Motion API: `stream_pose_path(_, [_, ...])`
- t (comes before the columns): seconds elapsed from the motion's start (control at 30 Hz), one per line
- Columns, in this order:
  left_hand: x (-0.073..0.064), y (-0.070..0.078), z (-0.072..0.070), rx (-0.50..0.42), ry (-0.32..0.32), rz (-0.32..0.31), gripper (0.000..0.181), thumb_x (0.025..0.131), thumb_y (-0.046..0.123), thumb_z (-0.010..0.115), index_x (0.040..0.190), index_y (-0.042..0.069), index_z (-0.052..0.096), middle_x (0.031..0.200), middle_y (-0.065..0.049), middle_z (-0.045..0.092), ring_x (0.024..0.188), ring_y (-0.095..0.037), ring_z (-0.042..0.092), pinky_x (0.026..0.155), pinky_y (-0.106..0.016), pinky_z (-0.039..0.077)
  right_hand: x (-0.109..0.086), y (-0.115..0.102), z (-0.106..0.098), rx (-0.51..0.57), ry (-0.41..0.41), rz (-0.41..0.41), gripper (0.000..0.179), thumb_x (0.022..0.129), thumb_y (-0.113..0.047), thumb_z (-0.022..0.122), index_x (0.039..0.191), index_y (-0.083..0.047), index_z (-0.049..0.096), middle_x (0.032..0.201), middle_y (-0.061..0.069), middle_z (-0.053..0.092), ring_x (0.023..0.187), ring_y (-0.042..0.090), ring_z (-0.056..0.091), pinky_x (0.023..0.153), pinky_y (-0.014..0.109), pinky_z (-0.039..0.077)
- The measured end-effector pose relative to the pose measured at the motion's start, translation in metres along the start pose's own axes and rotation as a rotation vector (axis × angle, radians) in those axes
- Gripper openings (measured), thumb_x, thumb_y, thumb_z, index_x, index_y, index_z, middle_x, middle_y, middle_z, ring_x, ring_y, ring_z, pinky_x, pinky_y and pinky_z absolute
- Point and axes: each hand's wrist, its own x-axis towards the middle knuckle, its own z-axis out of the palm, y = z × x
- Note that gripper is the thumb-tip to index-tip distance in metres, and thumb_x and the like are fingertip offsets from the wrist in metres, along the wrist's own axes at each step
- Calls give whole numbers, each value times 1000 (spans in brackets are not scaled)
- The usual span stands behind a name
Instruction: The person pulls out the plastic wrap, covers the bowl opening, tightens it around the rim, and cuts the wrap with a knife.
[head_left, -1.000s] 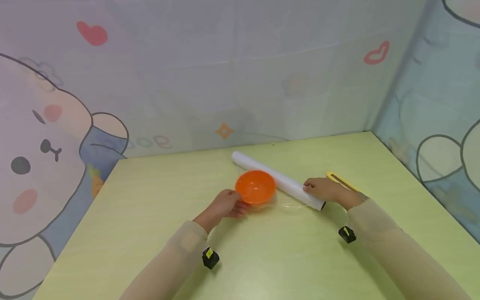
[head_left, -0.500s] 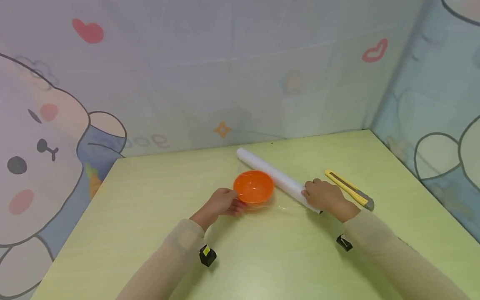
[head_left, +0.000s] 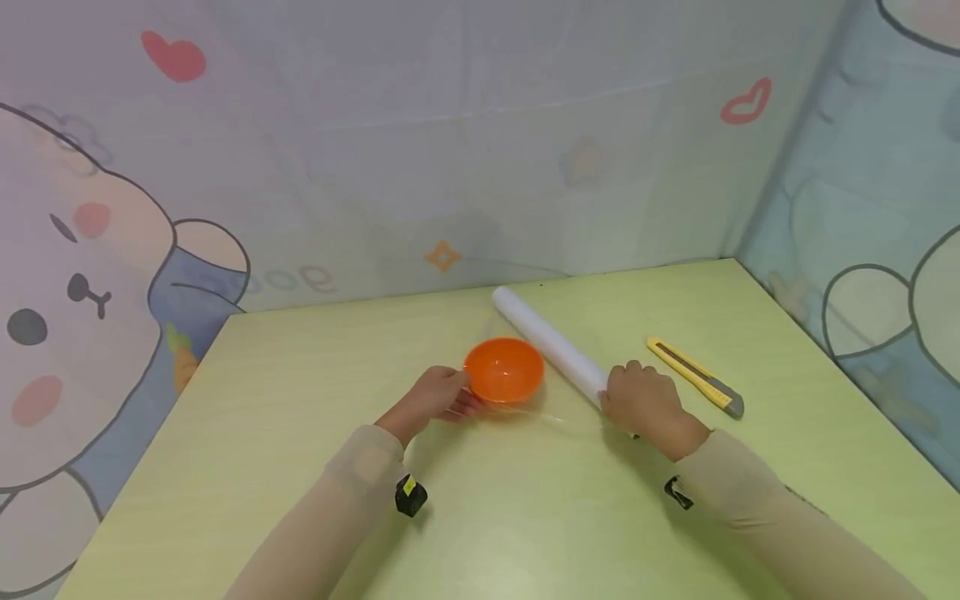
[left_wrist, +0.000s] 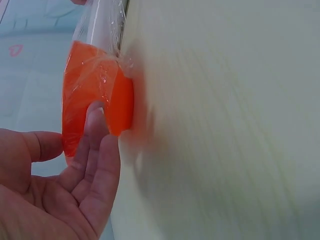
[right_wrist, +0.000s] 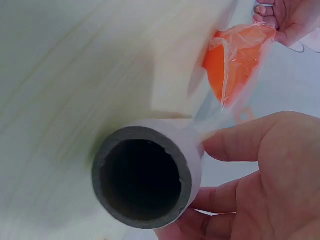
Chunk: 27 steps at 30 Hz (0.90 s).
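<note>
An orange bowl [head_left: 504, 367] stands on the table, and clear plastic film [right_wrist: 226, 75] stretches over it. My left hand [head_left: 431, 396] pinches the bowl's near left rim, thumb on the rim and fingers against the outer wall. In the left wrist view, the film lies wrinkled over the orange side [left_wrist: 82, 85]. To the right, a white roll of cling film [head_left: 551, 343] lies slantwise behind the bowl. My right hand [head_left: 647, 404] grips its near end from above. The right wrist view shows the roll's hollow grey core [right_wrist: 142, 131] and the thumb on its side.
A yellow and grey utility knife [head_left: 696, 377] lies right of the right hand. The pale green table [head_left: 517, 508] ends at a cartoon-printed cloth [head_left: 375, 167] behind, and another cloth hangs along the right side.
The roll has turned: its far end swung right and its near end came slightly toward me. My right hand moved with it, its grip turning over the top. The left hand stays at the bowl.
</note>
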Motion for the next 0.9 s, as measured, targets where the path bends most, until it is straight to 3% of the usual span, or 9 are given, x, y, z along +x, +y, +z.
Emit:
stream_pose_path(0.2, [3, 0, -5, 39, -13, 2, 33, 92, 22, 41, 110, 0, 59, 85, -9, 70, 68, -14, 65, 70, -31, 56, 1, -3, -4, 51, -34, 30, 30, 86, -26, 52, 82, 4, 53, 71, 12, 49, 56, 24, 48, 46, 36, 42])
stream_pose_path(0.3, [3, 0, -6, 54, -10, 7, 33, 92, 22, 42, 110, 1, 59, 86, -10, 70, 69, -14, 66, 70, -30, 56, 3, -1, -6, 80, -89, 31, 30, 85, -28, 53, 85, 2, 51, 71, 11, 50, 55, 23, 49, 45, 34, 40])
stream_pose_path(0.43, [4, 0, -7, 64, -8, 9, 31, 92, 24, 43, 107, 2, 60, 86, -9, 71, 70, -15, 66, 69, -30, 55, 8, 11, -15, 145, -262, 19, 47, 88, -42, 52, 104, 2, 49, 80, 11, 56, 60, 22, 55, 47, 31, 42])
stream_pose_path(0.6, [3, 0, -9, 74, -6, 7, 30, 92, 26, 45, 106, 4, 61, 83, -6, 70, 72, -17, 66, 69, -30, 55, 27, 33, -31, 413, -471, -19, 63, 92, -50, 44, 130, 0, 40, 117, 20, 54, 96, 29, 58, 64, 35, 52])
stream_pose_path(0.7, [3, 0, -12, 72, 8, 10, 30, 92, 26, 46, 105, 4, 62, 82, -6, 70, 71, -17, 67, 69, -29, 55, 43, 36, -31, 514, -508, -65, 54, 95, -45, 41, 128, -3, 44, 120, 19, 52, 107, 31, 53, 75, 38, 50])
stream_pose_path(0.9, [6, -1, -15, 90, 17, 13, 32, 92, 27, 45, 105, 4, 62, 83, -6, 70, 71, -15, 66, 68, -29, 55, 68, 21, -21, 510, -522, -68, 45, 96, -40, 42, 118, -1, 51, 111, 14, 56, 103, 29, 57, 76, 38, 52])
